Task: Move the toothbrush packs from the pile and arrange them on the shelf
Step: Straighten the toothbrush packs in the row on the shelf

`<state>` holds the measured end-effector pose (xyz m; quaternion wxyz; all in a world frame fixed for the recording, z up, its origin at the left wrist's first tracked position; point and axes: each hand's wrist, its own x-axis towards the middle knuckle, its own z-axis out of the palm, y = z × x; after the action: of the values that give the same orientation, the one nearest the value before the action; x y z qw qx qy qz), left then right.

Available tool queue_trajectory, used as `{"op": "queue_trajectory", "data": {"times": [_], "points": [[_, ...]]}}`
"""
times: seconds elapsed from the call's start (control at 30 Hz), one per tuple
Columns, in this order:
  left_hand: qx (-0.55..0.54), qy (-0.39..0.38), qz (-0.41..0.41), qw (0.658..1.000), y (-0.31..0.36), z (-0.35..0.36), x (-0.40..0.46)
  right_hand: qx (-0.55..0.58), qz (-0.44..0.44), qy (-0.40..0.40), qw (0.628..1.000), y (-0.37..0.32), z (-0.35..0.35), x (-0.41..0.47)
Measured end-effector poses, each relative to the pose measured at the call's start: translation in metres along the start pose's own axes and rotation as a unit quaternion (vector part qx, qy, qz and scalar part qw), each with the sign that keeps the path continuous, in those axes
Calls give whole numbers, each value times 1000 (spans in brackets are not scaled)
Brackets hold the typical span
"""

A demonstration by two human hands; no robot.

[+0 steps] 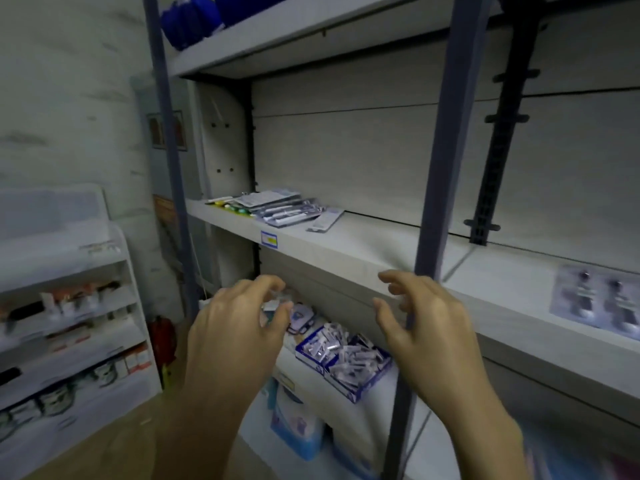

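A pile of toothbrush packs (pixel 277 209) lies at the left end of the grey middle shelf (pixel 381 251), with one loose pack (pixel 325 221) beside it on the right. Another flat pack (pixel 595 299) lies on the same shelf far to the right. My left hand (pixel 239 323) and my right hand (pixel 422 317) hover below the shelf's front edge, fingers curled and apart, holding nothing. Both hands are well short of the pile.
A blue-grey upright post (pixel 440 168) crosses the shelf front next to my right hand. Blue boxes of small items (pixel 346 358) sit on the lower shelf. Blue bags (pixel 194 19) fill the top shelf. A white display rack (pixel 69 323) stands at the left.
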<state>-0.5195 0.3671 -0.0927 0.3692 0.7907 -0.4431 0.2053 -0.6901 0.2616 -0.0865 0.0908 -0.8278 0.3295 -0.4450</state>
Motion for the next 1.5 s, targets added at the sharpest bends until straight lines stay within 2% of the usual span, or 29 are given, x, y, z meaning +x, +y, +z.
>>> {"op": "queue_trajectory", "data": {"times": [0.1, 0.33, 0.53, 0.83, 0.93, 1.17, 1.5], "points": [[0, 8, 3, 1000, -30, 11, 30, 8, -4, 7, 1000, -10, 39, 30], [26, 17, -10, 999, -113, 33, 87, 13, -10, -38, 999, -41, 133, 84], [-4, 8, 21, 1000, -179, 57, 139, -6, 1, -38, 999, -63, 205, 119], [-36, -5, 71, 997, -288, 57, 243, -17, 36, 40, 998, -123, 301, 187], [-46, -31, 75, 996, -318, 69, 267, -14, 53, 44, 998, -134, 335, 199], [-94, -68, 99, 988, -349, 109, 330, -48, 80, 101, 991, -134, 379, 254], [-131, -90, 140, 977, -373, 172, 434, -117, 105, 85, 984, -116, 445, 338]]}}
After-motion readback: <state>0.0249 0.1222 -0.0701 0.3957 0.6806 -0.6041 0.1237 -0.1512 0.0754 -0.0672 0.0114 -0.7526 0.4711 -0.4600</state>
